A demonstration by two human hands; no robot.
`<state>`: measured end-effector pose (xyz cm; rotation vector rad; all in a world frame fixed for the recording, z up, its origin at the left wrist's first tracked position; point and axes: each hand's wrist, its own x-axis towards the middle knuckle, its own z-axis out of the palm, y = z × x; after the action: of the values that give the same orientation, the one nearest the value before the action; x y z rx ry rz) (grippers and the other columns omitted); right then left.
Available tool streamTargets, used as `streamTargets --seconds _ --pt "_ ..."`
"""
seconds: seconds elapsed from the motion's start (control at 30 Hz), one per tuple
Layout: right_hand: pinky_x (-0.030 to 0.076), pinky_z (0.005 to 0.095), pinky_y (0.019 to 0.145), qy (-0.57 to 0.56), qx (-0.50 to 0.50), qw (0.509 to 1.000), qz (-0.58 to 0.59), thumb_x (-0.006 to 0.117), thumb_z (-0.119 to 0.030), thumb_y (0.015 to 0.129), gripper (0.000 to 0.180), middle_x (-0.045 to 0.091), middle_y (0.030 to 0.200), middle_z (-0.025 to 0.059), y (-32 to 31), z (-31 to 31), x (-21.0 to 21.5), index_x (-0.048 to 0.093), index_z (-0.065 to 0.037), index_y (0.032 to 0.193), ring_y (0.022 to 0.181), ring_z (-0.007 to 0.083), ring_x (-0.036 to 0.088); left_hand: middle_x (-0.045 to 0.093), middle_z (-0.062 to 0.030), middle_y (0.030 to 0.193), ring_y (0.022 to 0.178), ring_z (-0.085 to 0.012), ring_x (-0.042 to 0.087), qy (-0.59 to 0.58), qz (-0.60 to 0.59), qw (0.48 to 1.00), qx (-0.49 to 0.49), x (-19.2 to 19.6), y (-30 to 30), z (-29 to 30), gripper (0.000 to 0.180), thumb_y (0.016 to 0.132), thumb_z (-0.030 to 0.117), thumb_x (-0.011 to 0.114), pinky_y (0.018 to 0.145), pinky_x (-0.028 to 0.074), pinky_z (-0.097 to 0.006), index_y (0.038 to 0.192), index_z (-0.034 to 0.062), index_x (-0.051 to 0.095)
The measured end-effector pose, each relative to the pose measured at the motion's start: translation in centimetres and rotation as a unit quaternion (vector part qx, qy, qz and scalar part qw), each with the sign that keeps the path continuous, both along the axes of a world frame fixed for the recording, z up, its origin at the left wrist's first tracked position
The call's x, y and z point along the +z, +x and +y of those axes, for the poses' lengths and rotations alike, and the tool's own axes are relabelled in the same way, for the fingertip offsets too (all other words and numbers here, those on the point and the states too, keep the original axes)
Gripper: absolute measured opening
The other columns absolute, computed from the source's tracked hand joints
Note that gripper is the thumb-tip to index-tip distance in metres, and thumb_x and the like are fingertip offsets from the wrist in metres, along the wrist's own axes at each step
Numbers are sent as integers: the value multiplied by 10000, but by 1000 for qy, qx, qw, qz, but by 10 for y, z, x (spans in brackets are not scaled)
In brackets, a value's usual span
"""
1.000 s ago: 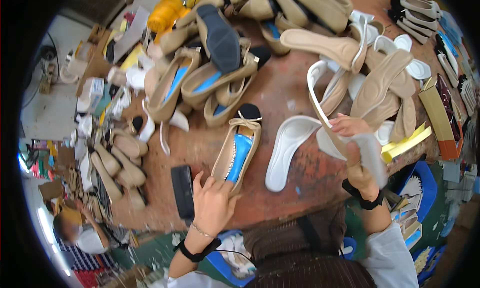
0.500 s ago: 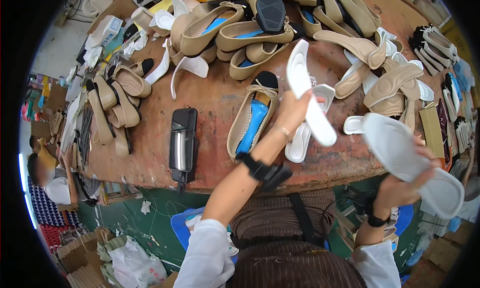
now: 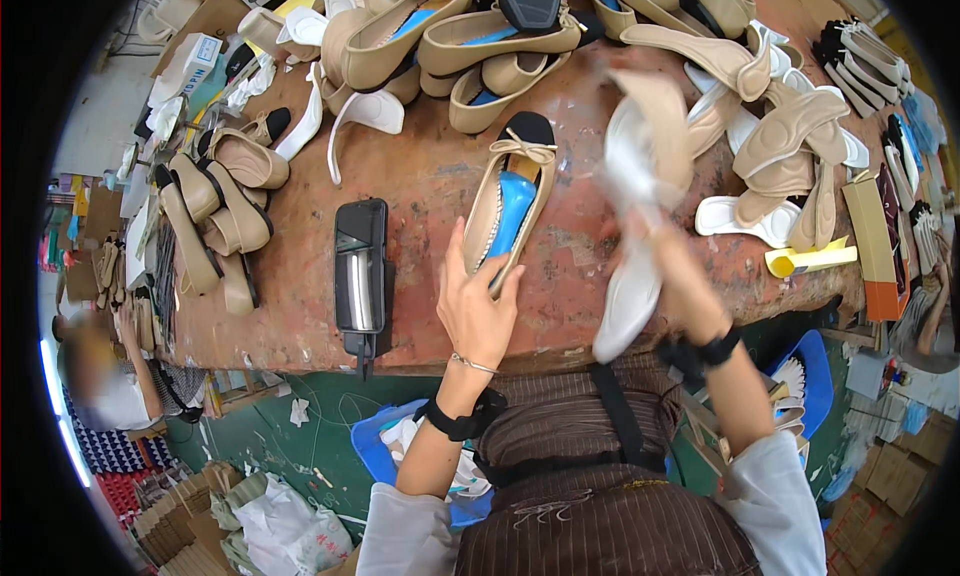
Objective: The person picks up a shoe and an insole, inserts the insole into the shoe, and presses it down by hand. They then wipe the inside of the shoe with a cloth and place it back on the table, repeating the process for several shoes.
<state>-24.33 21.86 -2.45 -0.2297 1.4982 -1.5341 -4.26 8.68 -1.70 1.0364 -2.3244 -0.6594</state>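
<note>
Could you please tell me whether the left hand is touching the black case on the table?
No, the left hand holds the beige shoe, with tabletop showing between the hand and the black case.

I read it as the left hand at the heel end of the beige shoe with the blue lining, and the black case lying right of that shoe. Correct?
Not quite: in the head view, the black case lies left of the beige shoe, not right. The left hand is at the heel end, and the blue lining is as stated.
</note>
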Motion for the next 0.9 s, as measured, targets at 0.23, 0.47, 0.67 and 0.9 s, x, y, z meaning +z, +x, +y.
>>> streamTargets --seconds 0.23,0.47,0.67,0.9 --pt "494 257 599 23 -54 984 170 455 -554 1013 593 607 966 36 -80 44 63 544 -52 1317 683 104 548 565 -215 1370 1192 -379 590 38 42 992 -114 31 67 -18 163 724 30 795 997 472 -424 884 50 779" --pt "438 400 833 25 192 696 691 503 -436 968 563 634 1227 145 16 10 76 564 -28 1352 936 267 554 390 -286 1501 1320 -444 483 -22 -9 988 -155 -17 113 -22 338 693 88 834 1055 442 -467 1020 80 750" --pt "399 420 912 -84 279 681 672 720 -161 718 390 657 1117 67 78 -45 25 709 -52 1092 1008 246 548 206 -290 1571 1384 -466 370 8 107 987 -122 -52 103 -9 1170 723 441 868 1103 378 -543 1559 91 128" --pt "439 315 876 -139 316 728 592 707 -162 642 155 677 913 30 115 -71 -6 735 -83 773 985 197 606 221 -327 1543 1350 -473 405 17 144 982 -120 -59 108 -9 1370 692 558 854 1093 393 -550 1562 145 -120"
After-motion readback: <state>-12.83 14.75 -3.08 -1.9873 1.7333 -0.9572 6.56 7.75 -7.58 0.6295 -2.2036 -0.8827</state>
